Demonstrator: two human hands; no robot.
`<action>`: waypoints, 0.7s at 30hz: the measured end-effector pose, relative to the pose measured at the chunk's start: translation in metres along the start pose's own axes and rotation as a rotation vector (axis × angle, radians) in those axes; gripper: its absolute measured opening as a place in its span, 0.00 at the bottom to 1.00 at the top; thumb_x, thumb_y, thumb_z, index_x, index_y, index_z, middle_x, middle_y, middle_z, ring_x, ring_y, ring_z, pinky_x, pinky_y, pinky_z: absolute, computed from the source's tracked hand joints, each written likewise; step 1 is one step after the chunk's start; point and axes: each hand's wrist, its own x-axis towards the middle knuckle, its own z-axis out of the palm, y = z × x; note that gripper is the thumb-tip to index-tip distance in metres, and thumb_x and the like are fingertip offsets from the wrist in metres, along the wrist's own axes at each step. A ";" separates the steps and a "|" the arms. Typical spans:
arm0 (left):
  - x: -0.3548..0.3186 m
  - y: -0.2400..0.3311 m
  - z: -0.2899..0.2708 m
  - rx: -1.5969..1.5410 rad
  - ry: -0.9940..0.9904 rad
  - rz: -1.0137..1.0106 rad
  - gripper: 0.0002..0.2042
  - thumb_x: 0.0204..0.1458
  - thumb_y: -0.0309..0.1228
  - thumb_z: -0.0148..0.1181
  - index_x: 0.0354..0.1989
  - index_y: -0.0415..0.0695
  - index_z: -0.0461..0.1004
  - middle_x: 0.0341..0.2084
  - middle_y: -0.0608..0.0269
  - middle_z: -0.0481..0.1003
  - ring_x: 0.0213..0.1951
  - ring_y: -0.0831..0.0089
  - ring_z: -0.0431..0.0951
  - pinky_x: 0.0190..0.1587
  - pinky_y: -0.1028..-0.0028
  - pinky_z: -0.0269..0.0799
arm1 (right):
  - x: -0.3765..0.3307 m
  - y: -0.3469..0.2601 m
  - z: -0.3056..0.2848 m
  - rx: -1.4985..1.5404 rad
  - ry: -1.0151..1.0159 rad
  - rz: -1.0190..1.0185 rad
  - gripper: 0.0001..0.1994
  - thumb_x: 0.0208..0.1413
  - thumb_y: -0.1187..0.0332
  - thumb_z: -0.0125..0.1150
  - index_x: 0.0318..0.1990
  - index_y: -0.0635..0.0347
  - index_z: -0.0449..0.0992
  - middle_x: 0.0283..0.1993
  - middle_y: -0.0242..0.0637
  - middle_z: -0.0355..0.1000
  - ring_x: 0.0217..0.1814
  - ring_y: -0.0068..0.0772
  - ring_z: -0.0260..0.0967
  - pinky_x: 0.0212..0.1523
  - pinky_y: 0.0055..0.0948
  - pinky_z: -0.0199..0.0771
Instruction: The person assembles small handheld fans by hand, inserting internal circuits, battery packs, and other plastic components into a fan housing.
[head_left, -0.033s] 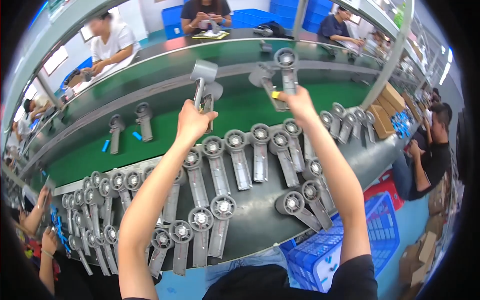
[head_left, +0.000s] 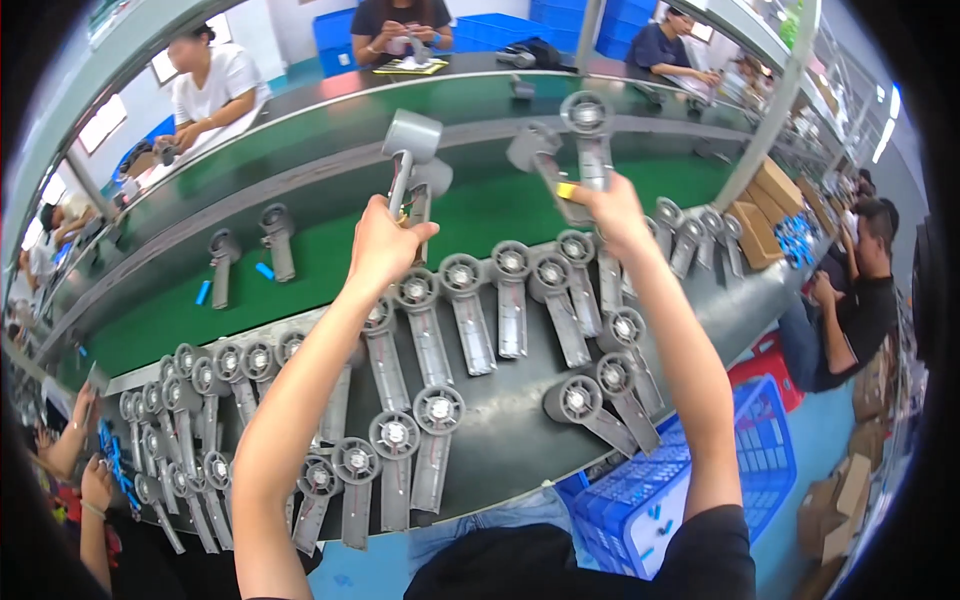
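My left hand (head_left: pixel 388 245) is closed round the handles of two grey handheld fans: one has its round head (head_left: pixel 413 135) turned sideways, and the other (head_left: pixel 432 178) shows partly behind it. My right hand (head_left: pixel 615 212) grips two more, an upright fan (head_left: pixel 587 115) with its grille towards me and a tilted fan (head_left: pixel 534 148). By its fingers shows a small yellow patch (head_left: pixel 566 190). Both hands are raised over the green conveyor belt (head_left: pixel 330 225). Nearer me, rows of similar fans (head_left: pixel 511 262) lie on the dark bench (head_left: pixel 500 410), their handles showing an inner side with wires.
Two fans (head_left: pixel 278 240) and blue cylinders (head_left: pixel 265 271) rest on the belt at left. A metal post (head_left: pixel 770 120) rises at right, near cardboard boxes (head_left: pixel 752 235). A blue basket (head_left: pixel 640 500) stands below the bench's right edge. Co-workers sit across the belt and at both sides.
My right hand has shifted slightly right with its two fans. The view has also moved a little, so the bench and belt appear farther left. Both hands keep their holds.
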 end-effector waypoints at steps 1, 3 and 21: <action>-0.020 0.020 0.004 0.007 -0.049 0.084 0.25 0.40 0.35 0.73 0.42 0.32 0.68 0.37 0.42 0.77 0.43 0.54 0.79 0.45 0.62 0.72 | -0.022 -0.007 -0.033 -0.068 0.026 -0.024 0.13 0.47 0.73 0.66 0.41 0.67 0.75 0.35 0.36 0.76 0.34 0.26 0.72 0.35 0.29 0.70; -0.056 0.048 0.014 0.016 -0.108 0.241 0.26 0.41 0.35 0.73 0.42 0.31 0.67 0.35 0.42 0.77 0.39 0.54 0.80 0.42 0.61 0.73 | -0.070 -0.017 -0.082 -0.158 0.113 -0.051 0.15 0.46 0.73 0.66 0.44 0.66 0.75 0.36 0.34 0.76 0.35 0.24 0.71 0.37 0.28 0.70; -0.219 0.140 0.286 -0.041 -0.319 0.012 0.31 0.44 0.33 0.71 0.47 0.27 0.58 0.48 0.31 0.66 0.48 0.42 0.74 0.51 0.57 0.73 | -0.184 0.126 -0.224 -0.080 0.203 0.343 0.14 0.50 0.70 0.65 0.44 0.66 0.75 0.38 0.37 0.78 0.36 0.26 0.75 0.37 0.26 0.71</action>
